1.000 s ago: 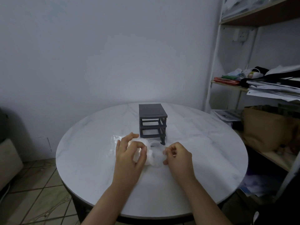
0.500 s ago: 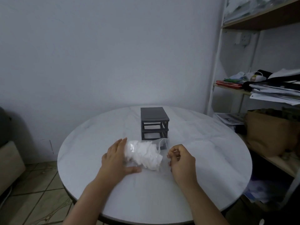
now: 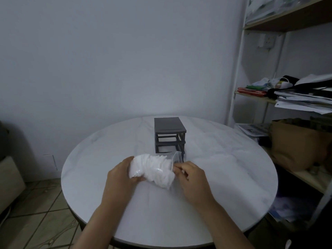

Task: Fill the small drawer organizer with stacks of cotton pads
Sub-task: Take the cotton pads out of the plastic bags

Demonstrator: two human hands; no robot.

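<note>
A clear plastic bag of white cotton pads (image 3: 152, 169) lies on its side on the round white table (image 3: 224, 177), just in front of the small dark grey drawer organizer (image 3: 168, 134). My left hand (image 3: 120, 175) grips the bag's left end. My right hand (image 3: 190, 175) pinches the bag's open plastic mouth at its right end. The organizer stands upright near the table's middle, its frame slots showing open at the front.
A shelving unit (image 3: 280, 97) stands to the right, holding papers, clothes and a brown paper bag (image 3: 296, 144). A plain wall is behind the table. Tiled floor and a beige box (image 3: 9, 177) lie to the left.
The bag has been turned and lifted into both hands, closer to me. My left hand shifted from resting on top to gripping its left end; my right hand moved onto the bag's mouth.
</note>
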